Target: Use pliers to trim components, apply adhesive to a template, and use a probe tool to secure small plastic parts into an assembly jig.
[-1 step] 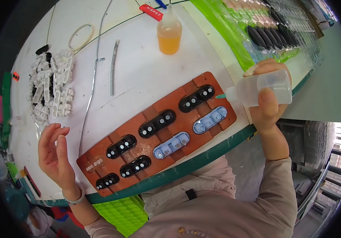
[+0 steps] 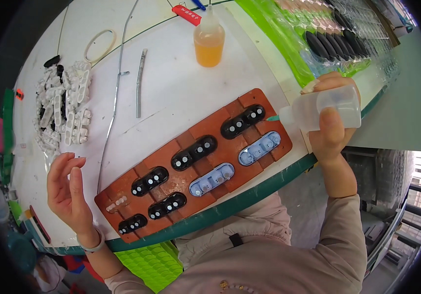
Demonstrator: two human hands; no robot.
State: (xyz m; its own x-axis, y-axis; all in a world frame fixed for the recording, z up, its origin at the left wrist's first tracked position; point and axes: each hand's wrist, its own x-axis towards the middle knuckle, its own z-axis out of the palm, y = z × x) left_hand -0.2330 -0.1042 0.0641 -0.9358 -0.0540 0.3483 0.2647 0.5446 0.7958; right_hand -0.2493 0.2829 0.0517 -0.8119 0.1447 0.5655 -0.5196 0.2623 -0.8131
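My right hand grips a translucent squeeze bottle, tipped on its side. Its green nozzle tip points left, close to the right end of a black oval case; whether they touch I cannot tell. This case sits in a reddish-brown board that lies aslant along the table's near edge. Several more black cases with silvery round dots rest in the board, along with two light-blue ones. My left hand is held off the board's left end, its fingers apart and holding nothing.
A bottle of amber liquid stands at the back. White moulded parts are heaped at the left, near a thin metal rod and a grey stick. Clear trays with black ovals lie on bright green sheeting at the far right.
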